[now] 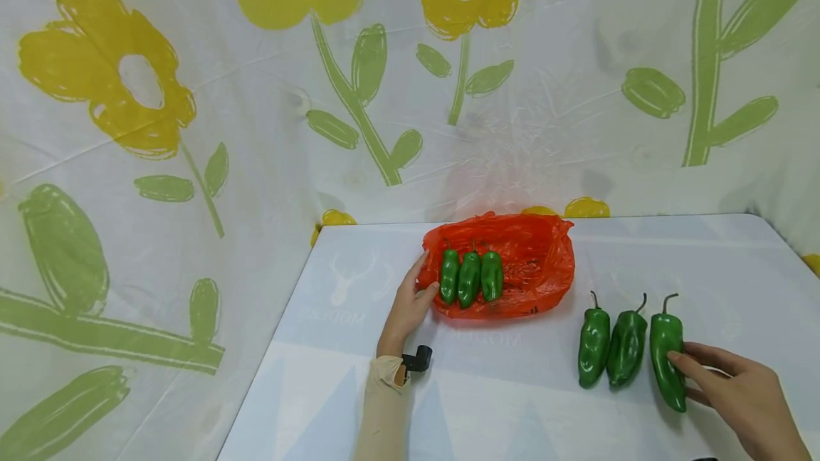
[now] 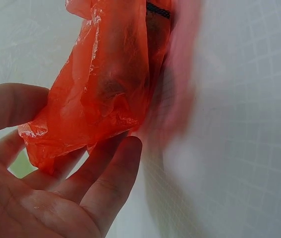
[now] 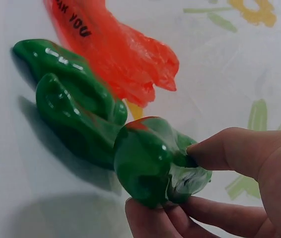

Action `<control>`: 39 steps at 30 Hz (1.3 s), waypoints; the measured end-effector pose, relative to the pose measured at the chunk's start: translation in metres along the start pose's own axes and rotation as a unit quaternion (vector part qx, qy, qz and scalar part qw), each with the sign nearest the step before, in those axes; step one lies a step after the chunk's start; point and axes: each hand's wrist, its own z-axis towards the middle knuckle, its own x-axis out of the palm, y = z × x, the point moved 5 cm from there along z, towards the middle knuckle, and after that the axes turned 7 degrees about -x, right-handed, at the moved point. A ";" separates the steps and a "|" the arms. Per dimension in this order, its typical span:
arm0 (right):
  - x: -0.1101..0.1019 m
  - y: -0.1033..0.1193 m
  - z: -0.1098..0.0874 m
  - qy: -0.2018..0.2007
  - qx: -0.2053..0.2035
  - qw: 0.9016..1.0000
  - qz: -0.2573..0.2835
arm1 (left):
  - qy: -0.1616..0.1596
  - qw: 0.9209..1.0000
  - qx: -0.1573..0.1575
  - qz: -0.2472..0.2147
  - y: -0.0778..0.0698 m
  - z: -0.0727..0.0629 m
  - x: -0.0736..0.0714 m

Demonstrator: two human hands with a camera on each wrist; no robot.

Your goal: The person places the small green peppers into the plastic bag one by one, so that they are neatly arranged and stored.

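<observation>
My left hand [image 1: 406,308] holds the left end of a red plastic bag [image 1: 541,258], which lies spread open near the back of the table. In the left wrist view, thumb and fingers lie on either side of the bag's crumpled end [image 2: 88,119]. Three green peppers [image 1: 470,279] rest side by side in the bag's left half. With thumb and fingers, my right hand [image 1: 743,383] pinches another green pepper [image 1: 665,333], its stem pointing to the back. Two more green peppers [image 1: 594,347] lie just left of it, overlapping the held one in the right wrist view.
A pale table [image 1: 493,383] with faint printed shapes carries everything. Behind it and on the left hangs a white curtain [image 1: 551,105] with yellow flowers and green leaves. A small black device [image 1: 418,359] sits at my left wrist.
</observation>
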 end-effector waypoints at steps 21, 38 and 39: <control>-0.006 0.043 -0.006 0.010 -0.099 0.995 -0.005 | -0.005 1.000 -0.007 0.017 0.001 0.000 0.000; 0.002 0.081 -0.007 0.044 -0.157 0.987 -0.013 | -0.006 1.000 -0.010 0.015 -0.001 0.000 0.001; 0.003 0.084 -0.007 0.046 -0.159 0.986 -0.014 | -0.006 1.000 -0.010 0.015 -0.001 0.000 0.001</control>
